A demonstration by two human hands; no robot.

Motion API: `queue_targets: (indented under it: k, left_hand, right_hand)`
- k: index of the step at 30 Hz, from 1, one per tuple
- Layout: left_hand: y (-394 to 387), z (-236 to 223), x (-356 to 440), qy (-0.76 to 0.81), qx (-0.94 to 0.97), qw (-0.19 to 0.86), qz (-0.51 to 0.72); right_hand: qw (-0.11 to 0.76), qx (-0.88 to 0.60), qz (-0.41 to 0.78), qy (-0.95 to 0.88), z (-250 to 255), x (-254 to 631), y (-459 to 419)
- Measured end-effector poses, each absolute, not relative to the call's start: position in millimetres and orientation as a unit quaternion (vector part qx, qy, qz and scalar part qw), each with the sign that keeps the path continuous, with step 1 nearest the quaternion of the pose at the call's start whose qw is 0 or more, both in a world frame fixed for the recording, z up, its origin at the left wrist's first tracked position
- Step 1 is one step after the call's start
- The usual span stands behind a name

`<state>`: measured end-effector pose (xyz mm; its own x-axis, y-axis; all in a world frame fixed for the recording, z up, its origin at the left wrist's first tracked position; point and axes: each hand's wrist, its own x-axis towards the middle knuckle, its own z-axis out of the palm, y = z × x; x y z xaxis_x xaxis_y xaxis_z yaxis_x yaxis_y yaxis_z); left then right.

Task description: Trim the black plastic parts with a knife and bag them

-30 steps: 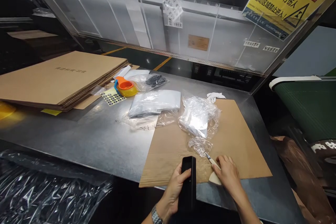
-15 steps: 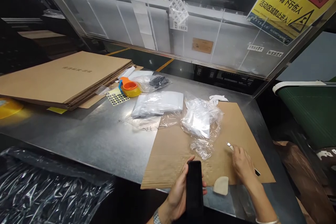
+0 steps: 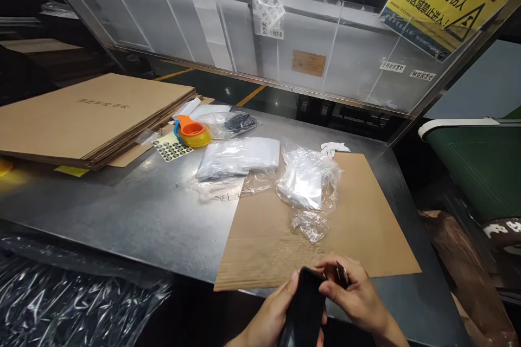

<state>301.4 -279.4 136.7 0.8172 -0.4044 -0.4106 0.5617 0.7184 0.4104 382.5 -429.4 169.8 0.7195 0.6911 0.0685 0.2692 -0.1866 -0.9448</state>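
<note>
My left hand (image 3: 277, 309) is wrapped round a black phone-shaped slab (image 3: 303, 303), which tilts to the right at the table's front edge. Whether it is a phone or only a case, I cannot tell. My right hand (image 3: 354, 295) is closed at the slab's upper right corner, its thumb against the edge. From between its fingers sticks the dark, flat end of a slim knife-like tool (image 3: 342, 275); the rest is hidden by the hand. Under both hands lies the near edge of a cardboard sheet (image 3: 366, 227).
Clear plastic bags with white contents (image 3: 240, 157) (image 3: 305, 179) lie ahead, with a white glove (image 3: 334, 148) behind. A tape dispenser (image 3: 193, 131), a sticker sheet (image 3: 171, 147) and stacked cardboard (image 3: 93, 119) are at left. A clear panel (image 3: 345, 65) hangs over the back.
My right hand has come left from the cardboard to the slab, bringing the slim tool. The slab has tilted to the right. The beige pad near the edge is out of sight now.
</note>
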Motion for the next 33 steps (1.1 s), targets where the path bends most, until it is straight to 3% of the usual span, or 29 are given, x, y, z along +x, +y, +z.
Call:
queue_targets:
  k: [33]
  left_hand:
    - [-279, 144, 290, 0.1, 0.36, 0.897, -0.236]
  right_hand:
    - [0.561, -0.739, 0.168, -0.333, 164, 367, -436]
